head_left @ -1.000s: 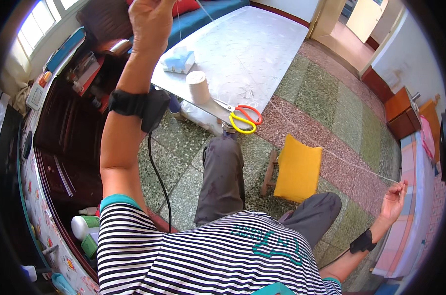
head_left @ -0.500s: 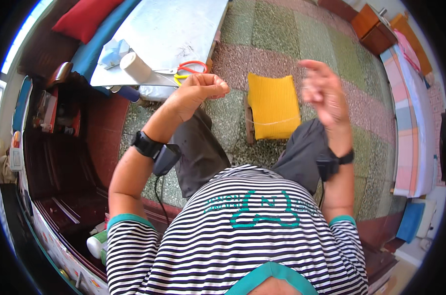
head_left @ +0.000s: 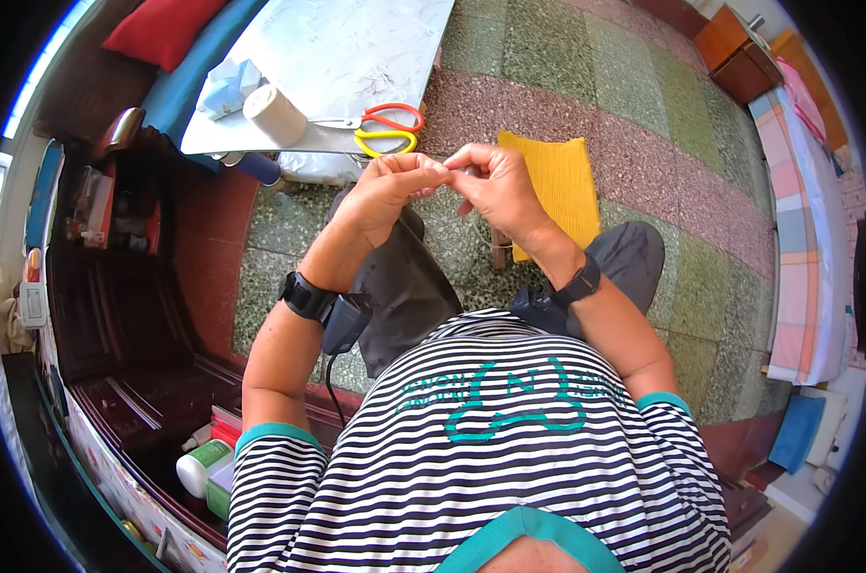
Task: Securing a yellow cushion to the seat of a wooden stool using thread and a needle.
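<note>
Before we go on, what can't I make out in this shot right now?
- Head view: whatever the left hand and right hand may pinch; their grip covers it, and it is too small to tell.
- Head view: the lower left part of the yellow cloth, hidden behind the right hand.
- Head view: the far end of the table and top of the red cushion, cut off by the upper edge.

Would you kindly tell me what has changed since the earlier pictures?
The left hand has come back toward the body from far forward, and the right hand has swung in from far right; the two now meet. The pale strand seen earlier cannot be made out now. The white spool, scissors and yellow-covered stool stayed put.
</note>
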